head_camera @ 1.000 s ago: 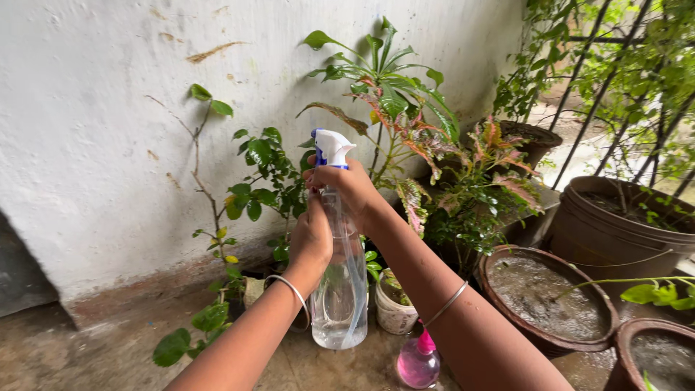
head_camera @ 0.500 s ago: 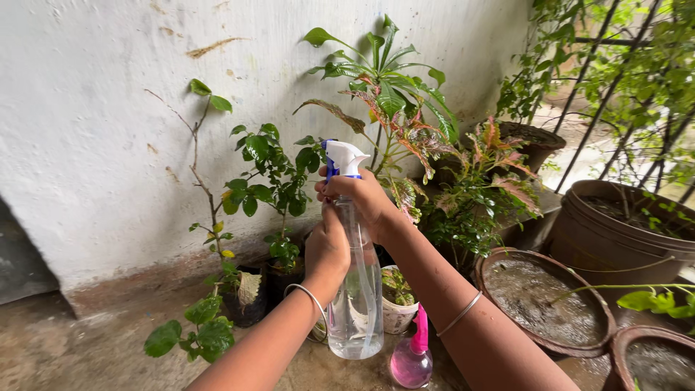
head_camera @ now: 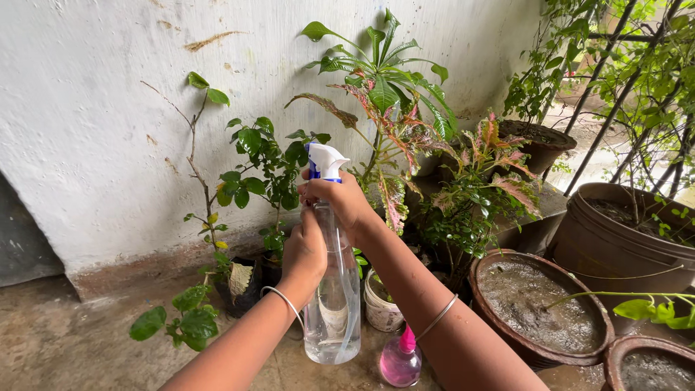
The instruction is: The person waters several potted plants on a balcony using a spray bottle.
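Observation:
I hold a clear spray bottle point(head_camera: 333, 318) upright in front of me, with a little water in its base. Its white and blue spray head point(head_camera: 323, 161) sticks up above my fingers. My right hand point(head_camera: 340, 199) is closed around the neck just under the head. My left hand point(head_camera: 304, 250) grips the bottle's body below that. A thin bangle circles each wrist. Behind the bottle stand small potted plants point(head_camera: 268, 174) against a white wall.
A small pink spray bottle point(head_camera: 399, 360) stands on the wet floor under my right forearm, beside a small white pot point(head_camera: 380, 311). Brown pots point(head_camera: 539, 308) of wet soil sit to the right, with a large bucket pot point(head_camera: 622, 232) and railing plants behind.
The bottle and both hands have shifted slightly left and lower in view. My grip on it looks the same throughout.

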